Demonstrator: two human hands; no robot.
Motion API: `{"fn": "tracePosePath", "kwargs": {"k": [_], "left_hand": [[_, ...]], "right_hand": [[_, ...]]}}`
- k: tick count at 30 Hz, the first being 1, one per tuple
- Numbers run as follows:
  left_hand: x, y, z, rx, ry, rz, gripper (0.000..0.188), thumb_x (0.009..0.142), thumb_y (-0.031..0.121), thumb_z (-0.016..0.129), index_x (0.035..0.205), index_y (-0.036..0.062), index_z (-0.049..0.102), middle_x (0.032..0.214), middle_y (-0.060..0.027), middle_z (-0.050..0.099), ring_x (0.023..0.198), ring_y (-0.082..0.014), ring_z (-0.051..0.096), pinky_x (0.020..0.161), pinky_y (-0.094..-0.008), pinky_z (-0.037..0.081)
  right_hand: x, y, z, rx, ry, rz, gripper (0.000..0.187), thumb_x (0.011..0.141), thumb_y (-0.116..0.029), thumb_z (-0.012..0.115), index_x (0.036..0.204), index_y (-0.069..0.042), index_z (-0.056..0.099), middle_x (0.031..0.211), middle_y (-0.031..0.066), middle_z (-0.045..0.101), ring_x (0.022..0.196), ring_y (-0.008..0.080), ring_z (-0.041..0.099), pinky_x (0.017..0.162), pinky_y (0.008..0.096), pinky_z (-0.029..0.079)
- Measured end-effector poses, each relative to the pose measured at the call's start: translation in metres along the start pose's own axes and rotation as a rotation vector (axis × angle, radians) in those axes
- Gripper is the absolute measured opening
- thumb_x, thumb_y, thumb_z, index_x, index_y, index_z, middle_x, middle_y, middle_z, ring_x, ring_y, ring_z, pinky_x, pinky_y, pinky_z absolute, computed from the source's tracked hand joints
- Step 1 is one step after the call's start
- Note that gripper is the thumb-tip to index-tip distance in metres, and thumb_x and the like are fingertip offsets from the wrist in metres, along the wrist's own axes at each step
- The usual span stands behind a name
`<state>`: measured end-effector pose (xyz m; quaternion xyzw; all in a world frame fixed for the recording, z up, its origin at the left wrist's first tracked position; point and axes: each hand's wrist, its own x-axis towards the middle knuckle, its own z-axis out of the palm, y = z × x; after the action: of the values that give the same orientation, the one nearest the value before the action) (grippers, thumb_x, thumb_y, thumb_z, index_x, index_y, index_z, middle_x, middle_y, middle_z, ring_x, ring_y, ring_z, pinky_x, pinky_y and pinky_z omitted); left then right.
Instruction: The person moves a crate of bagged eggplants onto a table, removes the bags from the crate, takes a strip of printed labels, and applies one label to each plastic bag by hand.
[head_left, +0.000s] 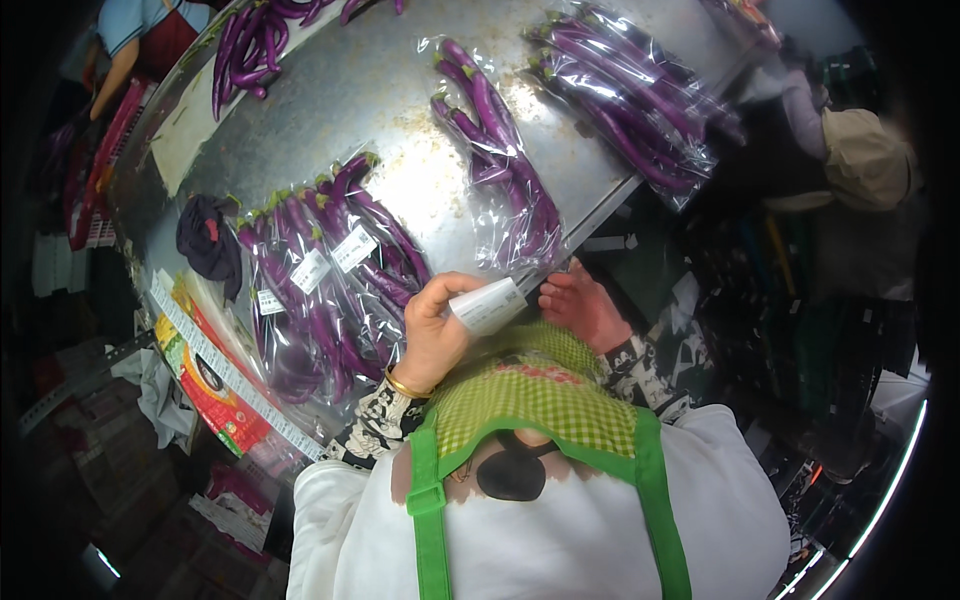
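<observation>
My left hand (437,331) pinches a white strip of printed labels (487,306) at the table's near edge, in front of my apron. Just right of the strip, my right hand (583,308) is closed with curled fingers; whether anything small is in them cannot be made out. Beyond the strip lies a clear plastic bag of long purple eggplants (512,165), with no label visible on it. To my left, several bagged eggplants (330,270) lie side by side, and white labels (310,270) show on some bags.
More bagged eggplants (625,95) lie at the far right edge of the metal table (400,60). Loose eggplants (245,50) sit far left. A dark cloth (210,240) and printed plastic packaging (215,385) are at the left. Another person (150,40) stands at the upper left.
</observation>
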<state>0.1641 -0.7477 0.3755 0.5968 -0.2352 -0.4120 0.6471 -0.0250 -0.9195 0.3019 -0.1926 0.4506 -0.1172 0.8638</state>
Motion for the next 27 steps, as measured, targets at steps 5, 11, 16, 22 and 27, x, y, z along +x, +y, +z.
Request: {"fn": "tracePosePath", "kwargs": {"k": [5, 11, 16, 22, 27], "left_hand": [[-0.001, 0.012, 0.002, -0.060, -0.061, 0.078, 0.019, 0.088, -0.007, 0.060, 0.106, -0.0016, 0.065, 0.106, -0.0087, 0.070, 0.097, -0.0144, 0.065, 0.086, -0.0278, 0.053], [-0.007, 0.023, -0.004, 0.034, -0.098, 0.190, 0.018, 0.087, -0.005, 0.063, 0.104, -0.0015, 0.068, 0.103, -0.0108, 0.071, 0.097, -0.0159, 0.066, 0.086, -0.0281, 0.053], [-0.005, 0.048, -0.009, 0.129, 0.031, 0.379, 0.022, 0.084, -0.009, 0.054, 0.101, -0.0016, 0.066, 0.094, -0.0101, 0.070, 0.088, -0.0151, 0.066, 0.080, -0.0273, 0.053], [0.010, 0.074, -0.028, 0.038, 0.063, 0.540, 0.026, 0.085, -0.011, 0.052, 0.105, -0.0013, 0.065, 0.098, -0.0074, 0.067, 0.092, -0.0152, 0.064, 0.081, -0.0270, 0.052], [0.003, 0.111, -0.042, -0.002, -0.012, 0.235, 0.036, 0.081, -0.014, 0.047, 0.108, -0.0022, 0.068, 0.103, -0.0096, 0.067, 0.093, -0.0197, 0.066, 0.078, -0.0293, 0.057]], "right_hand": [[0.001, 0.003, 0.031, -0.373, -0.010, -0.355, 0.034, 0.098, -0.040, 0.059, 0.084, -0.010, 0.052, 0.074, -0.0005, 0.053, 0.062, 0.0072, 0.051, 0.051, 0.0232, 0.041], [-0.032, -0.119, 0.137, -0.483, -0.332, -0.665, 0.033, 0.095, -0.038, 0.062, 0.093, -0.005, 0.059, 0.062, -0.0050, 0.047, 0.050, 0.0044, 0.043, 0.044, 0.0200, 0.033], [-0.058, -0.197, 0.227, -0.951, -0.312, -0.771, 0.028, 0.094, -0.036, 0.063, 0.090, -0.008, 0.059, 0.061, -0.0081, 0.045, 0.047, 0.0012, 0.040, 0.041, 0.0165, 0.030], [-0.095, -0.177, 0.255, -0.576, -0.373, -0.697, 0.024, 0.092, -0.030, 0.066, 0.084, -0.010, 0.056, 0.058, -0.0077, 0.042, 0.045, 0.0030, 0.039, 0.041, 0.0200, 0.031], [-0.101, -0.193, 0.273, -0.539, -0.517, -0.731, 0.026, 0.091, -0.029, 0.067, 0.079, -0.011, 0.052, 0.058, -0.0078, 0.042, 0.045, 0.0035, 0.038, 0.044, 0.0214, 0.032]]}}
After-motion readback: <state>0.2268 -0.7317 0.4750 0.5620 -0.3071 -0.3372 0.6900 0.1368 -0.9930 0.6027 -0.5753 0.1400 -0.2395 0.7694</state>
